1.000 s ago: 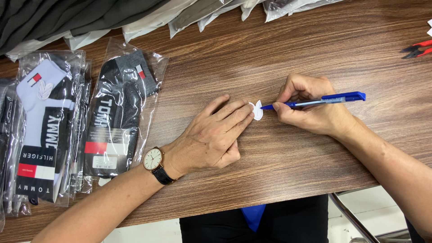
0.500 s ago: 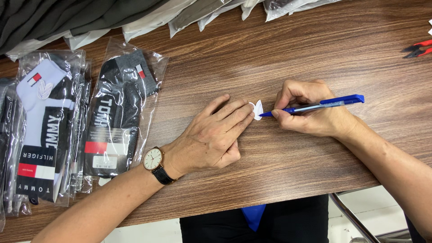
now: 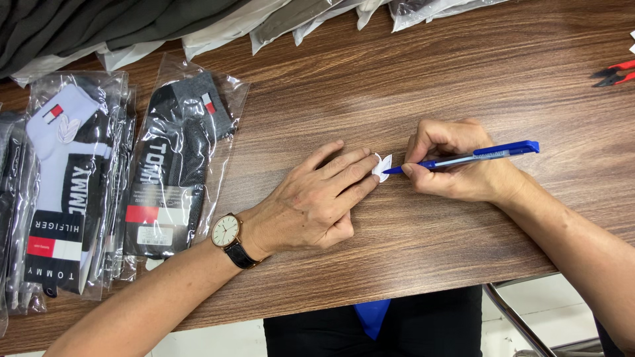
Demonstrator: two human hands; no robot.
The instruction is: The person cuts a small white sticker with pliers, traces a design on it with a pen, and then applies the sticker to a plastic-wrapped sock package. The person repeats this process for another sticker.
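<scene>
A dark wood-grain tabletop (image 3: 463, 73) carries glossy plastic-bagged socks (image 3: 178, 165) at the left and red-handled pliers (image 3: 615, 73) at the far right. The left hand (image 3: 317, 198) lies flat, fingertips pinning a small white tag (image 3: 382, 166). The right hand (image 3: 456, 162) has its grip closed around a blue pen (image 3: 476, 157), tip touching the tag.

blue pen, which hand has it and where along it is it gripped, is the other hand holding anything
The right hand grips the blue pen near its tip end. The left hand holds nothing; its fingers press a small white tag flat on the wooden table.
</scene>
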